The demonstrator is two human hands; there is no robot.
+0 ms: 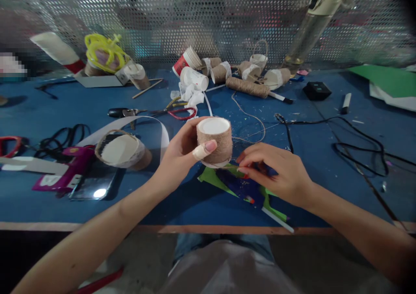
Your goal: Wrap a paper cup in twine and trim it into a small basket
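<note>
My left hand (185, 148) is wrapped round a paper cup (216, 144) covered in brown twine, held upside down with its white base upward. A bandage circles the left thumb. My right hand (273, 168) is beside the cup's lower rim, thumb and forefinger pinched on a strand of twine (232, 167) that runs to that rim. Under the hands lies a dark blue and green piece (238, 185) with a white stick (277, 219) across it. Loose twine (256, 118) leads back to a twine roll (247, 87) behind.
A purple glue gun (68, 168), a phone (97, 183) and a finished-looking twine cup with handle (121, 153) are at left. Scissors (182, 112), keys (130, 114) and several cups (193, 78) lie further back. A black cord (354, 151) stretches across the right. A water bottle (308, 34) stands behind.
</note>
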